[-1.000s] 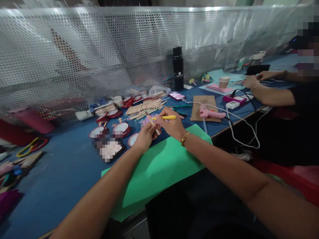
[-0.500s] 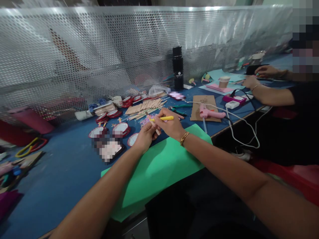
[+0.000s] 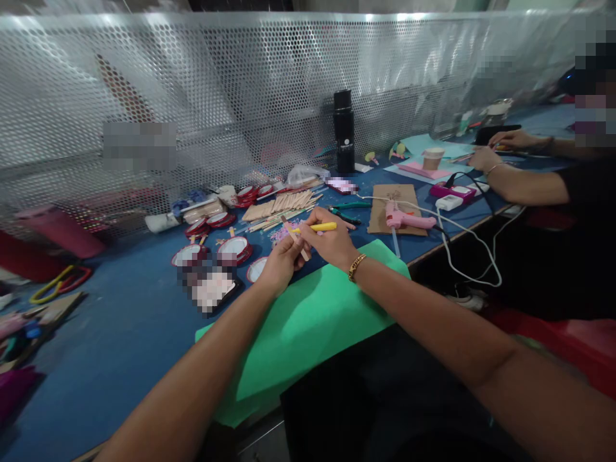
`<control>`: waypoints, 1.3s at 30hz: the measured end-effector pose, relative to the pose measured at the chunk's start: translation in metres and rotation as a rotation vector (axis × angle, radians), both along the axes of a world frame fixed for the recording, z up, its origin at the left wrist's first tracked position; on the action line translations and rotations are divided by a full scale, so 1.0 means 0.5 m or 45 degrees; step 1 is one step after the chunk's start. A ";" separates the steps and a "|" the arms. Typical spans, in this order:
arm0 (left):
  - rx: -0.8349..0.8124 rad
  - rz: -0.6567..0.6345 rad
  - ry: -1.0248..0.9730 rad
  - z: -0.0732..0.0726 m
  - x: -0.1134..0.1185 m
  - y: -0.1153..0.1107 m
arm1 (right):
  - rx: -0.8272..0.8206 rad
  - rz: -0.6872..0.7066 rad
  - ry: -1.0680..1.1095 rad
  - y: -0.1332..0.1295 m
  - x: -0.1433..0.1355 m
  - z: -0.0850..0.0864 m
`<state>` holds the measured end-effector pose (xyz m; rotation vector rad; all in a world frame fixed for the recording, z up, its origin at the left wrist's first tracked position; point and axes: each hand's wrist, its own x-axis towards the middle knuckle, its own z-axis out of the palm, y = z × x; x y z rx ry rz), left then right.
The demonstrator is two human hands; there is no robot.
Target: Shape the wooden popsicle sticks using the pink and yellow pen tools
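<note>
Your left hand [image 3: 283, 258] pinches a wooden craft stick [image 3: 289, 229] slanting forward-left; your right hand [image 3: 333, 241], just beside, grips a yellow pen [image 3: 325, 226] crosswise to it.

Dim light is leaving my fingers [image 3: 317, 238] soft in detail as glare is streaking the perforated screen [image 3: 216, 115] along its top, my green sheet [image 3: 315, 314] is sitting partly shaded, and the pink cylinder [image 3: 65, 232] is blurring far left.

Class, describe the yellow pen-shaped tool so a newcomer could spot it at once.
Find the green sheet on the blue table. Near its far edge, the right hand holds the slim tool: bright yellow, unlike the wooden stick in the left hand.
</note>
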<state>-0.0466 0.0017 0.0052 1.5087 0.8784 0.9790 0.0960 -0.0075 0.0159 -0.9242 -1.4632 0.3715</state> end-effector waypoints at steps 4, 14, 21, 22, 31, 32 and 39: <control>0.003 -0.010 0.002 0.001 0.000 -0.001 | 0.007 -0.044 0.016 0.003 0.004 0.000; 0.005 -0.008 -0.005 -0.001 0.000 0.000 | 0.029 -0.033 0.018 0.005 0.004 -0.002; 0.007 -0.017 -0.009 0.001 0.001 -0.002 | 0.055 0.021 0.030 -0.001 0.001 0.000; 0.007 -0.016 -0.009 0.000 0.001 -0.001 | 0.057 0.027 0.026 -0.002 0.000 0.000; 0.005 -0.023 -0.008 -0.003 -0.002 0.003 | 0.078 -0.028 0.028 0.002 0.004 0.000; 0.007 -0.024 -0.009 -0.004 -0.002 0.003 | 0.076 -0.014 0.020 0.001 0.003 0.000; 0.010 -0.010 0.000 0.000 0.000 0.000 | 0.078 -0.056 0.023 0.005 0.005 -0.002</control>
